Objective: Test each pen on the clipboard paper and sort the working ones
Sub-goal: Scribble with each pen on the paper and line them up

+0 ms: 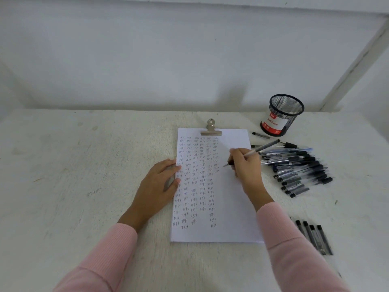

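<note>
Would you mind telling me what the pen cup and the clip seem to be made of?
Pen cup: black wire mesh, likely metal; its wall is see-through. Clip: bare silvery metal, by its dull sheen.

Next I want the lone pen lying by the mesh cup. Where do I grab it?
Probably mid-barrel, pinched from above across its width. The lone pen lies flat, apart from the pile, so both long sides are free; the mesh cup stands close beside it.

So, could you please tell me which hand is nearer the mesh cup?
Right. The right hand, gripping a pen, is below-left of the cup; the left hand rests on the paper's left edge, farther off.
</note>
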